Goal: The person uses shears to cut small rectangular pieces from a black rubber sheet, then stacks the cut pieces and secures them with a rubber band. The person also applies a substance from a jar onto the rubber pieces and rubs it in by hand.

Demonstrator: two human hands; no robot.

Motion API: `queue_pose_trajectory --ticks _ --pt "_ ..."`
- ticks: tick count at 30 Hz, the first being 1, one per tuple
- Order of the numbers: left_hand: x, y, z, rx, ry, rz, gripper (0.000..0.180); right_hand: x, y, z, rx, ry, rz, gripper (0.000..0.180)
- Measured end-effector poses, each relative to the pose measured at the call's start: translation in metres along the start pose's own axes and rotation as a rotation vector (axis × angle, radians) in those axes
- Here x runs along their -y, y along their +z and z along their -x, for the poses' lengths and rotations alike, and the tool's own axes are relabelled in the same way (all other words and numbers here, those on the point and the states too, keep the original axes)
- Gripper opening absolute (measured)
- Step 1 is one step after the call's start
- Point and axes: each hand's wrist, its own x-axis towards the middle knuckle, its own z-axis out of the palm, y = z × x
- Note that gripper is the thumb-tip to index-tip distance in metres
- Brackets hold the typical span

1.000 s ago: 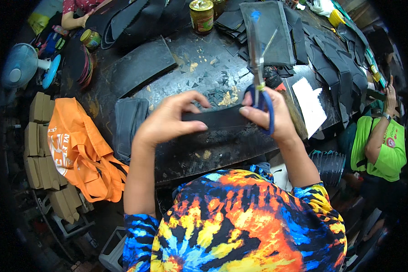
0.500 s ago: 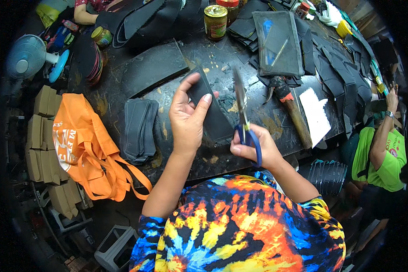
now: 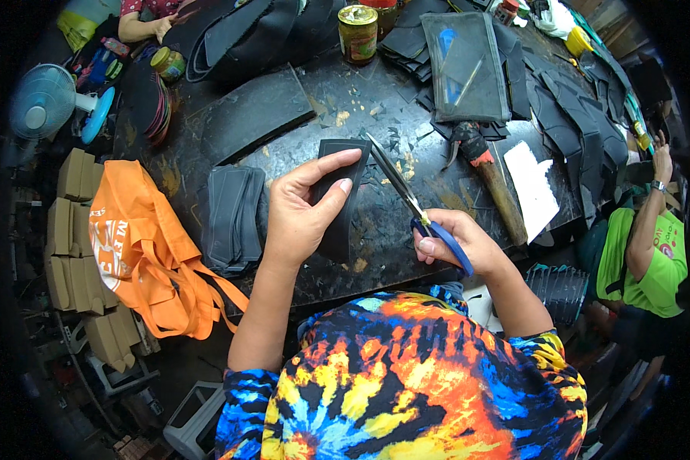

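left forearm rises bare from the lower edge, wrist straight. left hand (image 3: 303, 211) palm-down, thumb stretched up and forefinger curled under it — a pinch grip at the fingertips. right forearm comes in from the lower right, angled toward the left hand. right hand (image 3: 456, 244) fisted, knuckles up, thumb tucked in front — level with and just right of the left.

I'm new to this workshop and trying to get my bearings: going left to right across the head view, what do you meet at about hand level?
Cardboard boxes → orange bag → stack of black pieces → left hand holding a black piece → scissors in the right hand → white sheet → person in a green shirt.
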Motion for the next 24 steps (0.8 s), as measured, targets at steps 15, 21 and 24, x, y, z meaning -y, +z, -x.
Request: queue_pose_trajectory --ticks 15,21,24 --pt "-0.0019 -0.0034 0.0024 0.049 -0.039 0.019 0.035 -0.0059 0.0065 -0.0010 -0.060 -0.002 0.044 0.029" --pt "-0.0030 -0.0042 0.0024 0.071 -0.047 0.022 0.035 -0.0048 0.0053 -0.0002 -0.059 0.010 0.070 0.031" --pt "-0.0026 -0.0029 0.0028 0.072 -0.052 0.039 0.035 -0.0054 0.0052 0.0014 -0.084 -0.033 0.101 0.032"
